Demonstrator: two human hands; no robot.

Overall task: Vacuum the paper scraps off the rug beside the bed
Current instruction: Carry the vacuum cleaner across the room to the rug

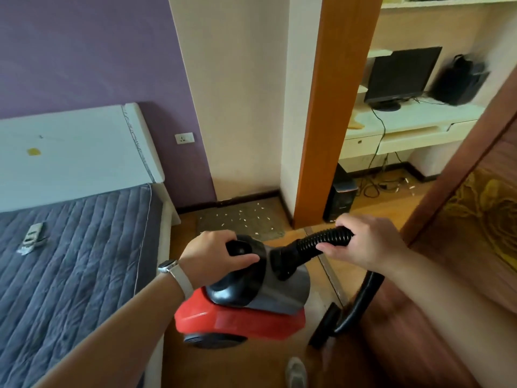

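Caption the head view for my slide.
Left hand grips the red vacuum's handle, right hand holds its hose; paper scraps dot the rug beside the bed.

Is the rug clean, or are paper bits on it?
Not clean. White paper scraps lie scattered over the rug beside the bed.

Both bare arms reach in from the bottom of the frame. The left forearm rises from the lower left, and the left hand (215, 256), near the centre, curls fingers and thumb round the vacuum's handle (237, 247). The right hand (363, 242), centre right, grips the hose (321, 241), knuckles up, thumb underneath.
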